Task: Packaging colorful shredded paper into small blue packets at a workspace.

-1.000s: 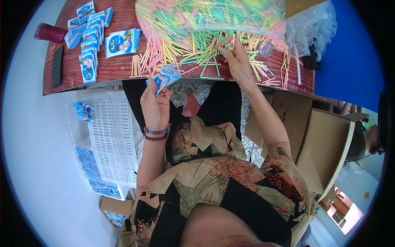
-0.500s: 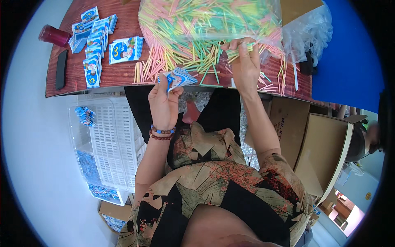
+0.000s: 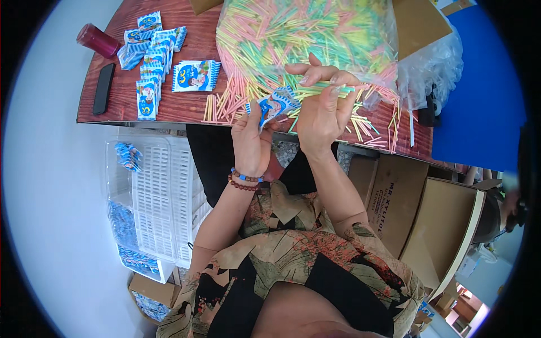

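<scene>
My left hand [image 3: 251, 145] is closed on a small blue-and-white packet [image 3: 276, 105], its fingers pinching the near end. Close beside it, my right hand [image 3: 326, 121] grips a small bunch of thin yellow and green sticks [image 3: 322, 88] between thumb and fingers. The tips of these sticks are near the far end of the packet; whether they touch it I cannot tell. Beyond both hands lies a large clear bag [image 3: 310, 34] full of pink, yellow and green sticks. Loose sticks [image 3: 224, 106] spill from it along the table's near edge.
Left on the table [image 3: 127, 107] are a stack of packets [image 3: 194, 76], a row of packets [image 3: 153, 62], a black phone-like slab [image 3: 103, 89] and a red cup [image 3: 98, 40]. White plastic baskets [image 3: 155, 197] stand below left, cardboard boxes [image 3: 397, 197] below right. Crumpled clear plastic [image 3: 431, 73] lies right.
My right hand has come left and nearer from the stick pile, bringing the bunch of sticks up to the packet in my left hand. The whole view has shifted slightly.
</scene>
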A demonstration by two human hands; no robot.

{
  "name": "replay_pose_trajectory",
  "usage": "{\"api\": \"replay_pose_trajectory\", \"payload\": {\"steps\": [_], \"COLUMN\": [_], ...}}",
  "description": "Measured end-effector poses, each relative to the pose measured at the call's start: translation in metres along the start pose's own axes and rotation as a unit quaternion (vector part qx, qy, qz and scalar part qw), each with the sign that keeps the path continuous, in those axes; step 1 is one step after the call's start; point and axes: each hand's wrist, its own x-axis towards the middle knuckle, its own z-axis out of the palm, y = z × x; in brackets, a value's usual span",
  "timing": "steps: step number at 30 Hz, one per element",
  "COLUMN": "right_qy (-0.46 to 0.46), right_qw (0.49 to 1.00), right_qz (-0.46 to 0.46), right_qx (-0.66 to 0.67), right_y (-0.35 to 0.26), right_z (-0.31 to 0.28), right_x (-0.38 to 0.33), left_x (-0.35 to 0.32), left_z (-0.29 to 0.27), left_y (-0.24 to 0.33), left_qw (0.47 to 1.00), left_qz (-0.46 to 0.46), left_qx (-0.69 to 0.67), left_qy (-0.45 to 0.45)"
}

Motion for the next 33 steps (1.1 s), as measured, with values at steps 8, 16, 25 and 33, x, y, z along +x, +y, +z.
{"api": "replay_pose_trajectory", "payload": {"steps": [8,16,25,33], "right_qy": [-0.034,-0.002,0.045,0.019], "right_qw": [0.997,0.996,0.973,0.968], "right_qz": [-0.039,0.070,0.211,0.228], "right_qx": [-0.061,-0.048,0.081,0.099], "right_y": [0.007,0.013,0.005,0.007], "right_z": [0.004,0.000,0.006,-0.001], "right_x": [-0.008,-0.028,-0.010,0.005], "left_x": [-0.002,0.001,0.014,0.027], "left_z": [0.002,0.009,0.016,0.008], "left_y": [-0.003,-0.006,-0.011,-0.013], "left_qw": [1.000,1.000,0.998,0.983], "left_qz": [-0.014,0.009,0.015,-0.057], "left_qx": [-0.007,-0.023,-0.050,-0.148], "left_qy": [0.004,0.010,-0.019,-0.092]}}
